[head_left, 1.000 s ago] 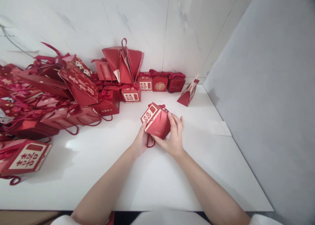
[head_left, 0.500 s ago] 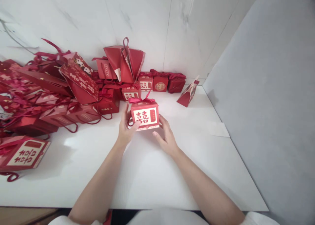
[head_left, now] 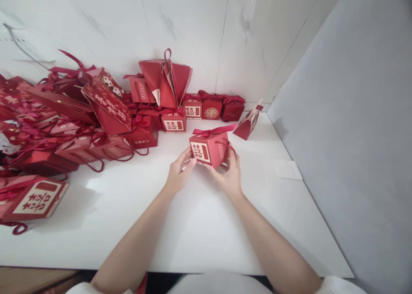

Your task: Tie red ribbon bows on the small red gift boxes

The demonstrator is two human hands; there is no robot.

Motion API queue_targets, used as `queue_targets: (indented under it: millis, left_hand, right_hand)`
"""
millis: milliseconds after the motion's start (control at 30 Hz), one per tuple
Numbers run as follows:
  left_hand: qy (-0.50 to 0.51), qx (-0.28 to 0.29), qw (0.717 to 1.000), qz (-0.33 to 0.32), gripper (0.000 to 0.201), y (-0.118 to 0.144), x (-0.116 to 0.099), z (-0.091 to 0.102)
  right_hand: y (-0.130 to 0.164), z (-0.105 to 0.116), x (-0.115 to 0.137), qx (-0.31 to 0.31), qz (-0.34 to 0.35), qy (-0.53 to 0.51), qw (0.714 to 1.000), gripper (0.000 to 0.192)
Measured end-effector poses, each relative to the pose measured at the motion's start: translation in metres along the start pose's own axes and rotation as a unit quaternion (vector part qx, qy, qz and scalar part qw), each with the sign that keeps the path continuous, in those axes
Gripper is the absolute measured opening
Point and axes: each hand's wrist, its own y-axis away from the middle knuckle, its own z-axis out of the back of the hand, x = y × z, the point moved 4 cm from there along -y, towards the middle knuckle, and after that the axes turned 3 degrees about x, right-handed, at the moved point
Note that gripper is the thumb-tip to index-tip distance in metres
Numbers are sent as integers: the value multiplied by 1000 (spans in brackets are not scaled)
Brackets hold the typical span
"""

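Observation:
Between my two hands is a red gift box point(head_left: 216, 150) with a ribbon bow on top and a white panel with a red character on its front. It is turned so that its right side, with a dark red cord handle, also shows. My left hand point(head_left: 180, 167) grips the box's lower left corner, thumb in front. My right hand point(head_left: 230, 171) holds the lower right part, fingers behind the side and thumb at the bottom edge. Close behind stand a similar small box point(head_left: 174, 121) and, to the right, a triangular red box point(head_left: 247, 124).
Many red gift boxes point(head_left: 111, 146) with ribbons are piled on the left. A fan-shaped red box point(head_left: 165, 83) rests on the back row against the marbled wall. One box point(head_left: 35, 199) lies at the left front. A white slip point(head_left: 288, 169) lies near the right edge of the white table point(head_left: 206, 229).
The box has moved right and turned, so its handle side now shows. My right hand has closed on it, and my left hand has shifted right along with it.

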Motion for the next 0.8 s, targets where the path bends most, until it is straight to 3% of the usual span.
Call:
queue_targets:
  millis: [67, 133, 267, 400, 500, 633, 733, 800]
  left_hand:
    - [21, 19, 1000, 11, 72, 2, 2, -8]
    - [52, 10, 998, 28, 80, 3, 2, -12]
    - [140, -49, 985, 84, 68, 2, 3, -5]
    - [178, -77, 976, 97, 63, -2, 3, 6]
    - [156, -83, 980, 93, 65, -2, 4, 9]
    - [151, -75, 981, 99, 65, -2, 6, 6]
    - [146, -65, 982, 96, 65, -2, 7, 5]
    - [146, -59, 983, 95, 65, -2, 8, 5]
  right_hand:
    - [0, 2, 5, 4, 39, 39, 998, 100]
    - [2, 1, 11, 47, 88, 44, 994, 99]
    - [10, -3, 19, 117, 147, 19, 982, 78]
    - [13, -1, 19, 56, 173, 36, 983, 48]
    - [10, 4, 17, -2, 167, 19, 986, 39]
    - [4, 8, 13, -23, 118, -6, 993, 33]
    - [2, 9, 12, -16, 82, -1, 997, 28]
    - [1, 6, 12, 27, 59, -24, 998, 34]
